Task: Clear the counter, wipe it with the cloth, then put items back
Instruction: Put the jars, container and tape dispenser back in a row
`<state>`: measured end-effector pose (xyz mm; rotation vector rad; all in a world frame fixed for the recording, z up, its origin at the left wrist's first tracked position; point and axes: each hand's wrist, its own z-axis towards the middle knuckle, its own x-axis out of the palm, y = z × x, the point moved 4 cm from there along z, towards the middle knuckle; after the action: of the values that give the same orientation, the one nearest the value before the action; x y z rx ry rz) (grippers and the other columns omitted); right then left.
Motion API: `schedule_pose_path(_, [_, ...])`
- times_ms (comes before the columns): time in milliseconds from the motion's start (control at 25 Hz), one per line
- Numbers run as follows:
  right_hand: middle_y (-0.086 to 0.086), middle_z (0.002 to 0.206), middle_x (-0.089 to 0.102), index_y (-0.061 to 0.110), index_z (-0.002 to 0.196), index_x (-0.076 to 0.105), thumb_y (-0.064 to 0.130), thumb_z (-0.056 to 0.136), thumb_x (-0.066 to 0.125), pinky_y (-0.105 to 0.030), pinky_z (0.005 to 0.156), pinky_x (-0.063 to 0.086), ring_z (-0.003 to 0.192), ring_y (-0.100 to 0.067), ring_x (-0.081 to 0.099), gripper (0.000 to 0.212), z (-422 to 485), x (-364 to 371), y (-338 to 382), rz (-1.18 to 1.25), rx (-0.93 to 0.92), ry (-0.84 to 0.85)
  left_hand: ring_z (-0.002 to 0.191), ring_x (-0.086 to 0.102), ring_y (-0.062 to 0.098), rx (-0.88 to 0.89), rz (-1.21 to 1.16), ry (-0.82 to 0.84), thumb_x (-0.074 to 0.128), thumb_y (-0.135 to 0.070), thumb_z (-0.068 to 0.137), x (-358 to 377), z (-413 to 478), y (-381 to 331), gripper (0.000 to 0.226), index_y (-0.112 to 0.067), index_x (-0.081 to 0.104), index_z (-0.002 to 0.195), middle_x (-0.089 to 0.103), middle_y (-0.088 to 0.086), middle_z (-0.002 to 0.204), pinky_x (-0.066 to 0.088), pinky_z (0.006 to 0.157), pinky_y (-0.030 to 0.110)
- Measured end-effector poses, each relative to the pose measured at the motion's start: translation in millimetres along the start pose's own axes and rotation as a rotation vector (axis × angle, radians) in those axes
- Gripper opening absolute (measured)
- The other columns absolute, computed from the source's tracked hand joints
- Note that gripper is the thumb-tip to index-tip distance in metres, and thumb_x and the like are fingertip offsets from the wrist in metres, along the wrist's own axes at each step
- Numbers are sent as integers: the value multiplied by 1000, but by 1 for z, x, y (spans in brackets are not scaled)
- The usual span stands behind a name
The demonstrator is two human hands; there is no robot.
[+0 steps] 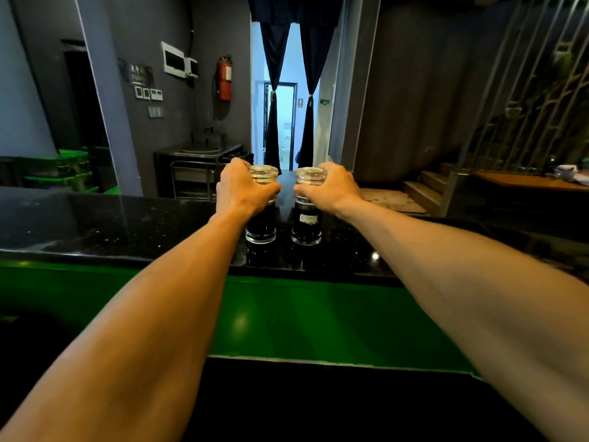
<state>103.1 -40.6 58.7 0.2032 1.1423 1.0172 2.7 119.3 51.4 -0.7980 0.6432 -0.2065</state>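
Two bare forearms stretch forward over a glossy green ledge to the black speckled counter. The left hand grips the left jar just under its lid, its fingers curled round the glass. The right hand clasps the right jar the same way. Both jars are clear glass cylinders with thick bases and rounded glass lids, filled with something dark. They stand upright side by side, slightly apart, about midway between the counter's near and far edges. The right jar bears a small white label, its writing too blurred to read. A red fire extinguisher hangs on the grey wall beyond.
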Motion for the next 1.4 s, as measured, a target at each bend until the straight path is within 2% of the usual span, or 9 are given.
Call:
schedule_pose_path(200, [0,114,62,19,128,52,57,71,74,-39,86,55,101,-19,61,72,5,6,-4,59,-33,3,107,57,19,-25,-55,-33,84,-50,64,11,4,5,77,-16,48,123,58,4,120,50,89,35])
schedule_pose_path(320, [-4,121,61,18,135,48,53,74,74,-41,91,53,108,-22,59,75,2,7,-6,98,-37,10,108,58,19,-43,-87,-30,84,-51,63,14,4,4,81,-16,47,126,57,3,121,51,92,37])
schedule_pose_path(480, [-9,139,51,14,148,31,49,76,76,-42,102,46,124,-26,51,92,-5,8,-8,137,-13,39,119,53,22,-55,-118,3,85,-46,65,16,-4,3,94,-14,37,138,52,9,132,48,97,34])
schedule_pose_path(600, [-10,150,40,13,153,15,51,74,77,-42,108,40,135,-28,42,108,-15,-2,-10,167,31,70,131,41,30,-73,-17,-32,83,-56,60,11,-17,-10,112,-15,24,146,42,13,142,40,105,52])
schedule_pose_path(720, [-12,154,34,14,154,13,51,78,74,-43,109,38,139,-30,36,104,-36,-23,-21,172,43,88,135,34,33,-71,142,-83,82,-58,61,4,-41,-33,110,-17,25,146,37,13,146,31,107,59])
schedule_pose_path(960, [-9,150,40,15,151,25,48,83,69,-44,106,42,133,-28,43,87,-119,-145,-109,117,111,30,133,34,32,132,184,-99,78,-50,67,36,-152,-123,91,-16,34,139,39,10,142,31,103,54])
schedule_pose_path(1120, [-9,144,46,15,148,32,43,87,67,-37,103,44,128,-25,48,76,-200,-251,-183,71,158,-29,130,37,31,246,197,105,77,-52,70,103,-274,-196,92,-15,32,141,39,8,141,35,101,55])
schedule_pose_path(1280, [-7,143,48,18,146,36,42,87,67,-36,98,47,123,-22,53,71,-294,-347,-266,37,211,13,134,36,28,211,181,245,76,-52,72,170,-394,-281,93,-17,29,145,35,6,146,31,105,55])
schedule_pose_path(1400, [-6,142,48,19,144,38,43,87,67,-41,101,47,124,-23,52,68,-354,-400,-321,-6,250,62,133,37,28,202,157,320,76,-50,72,208,-465,-329,91,-17,31,143,36,6,146,32,104,52])
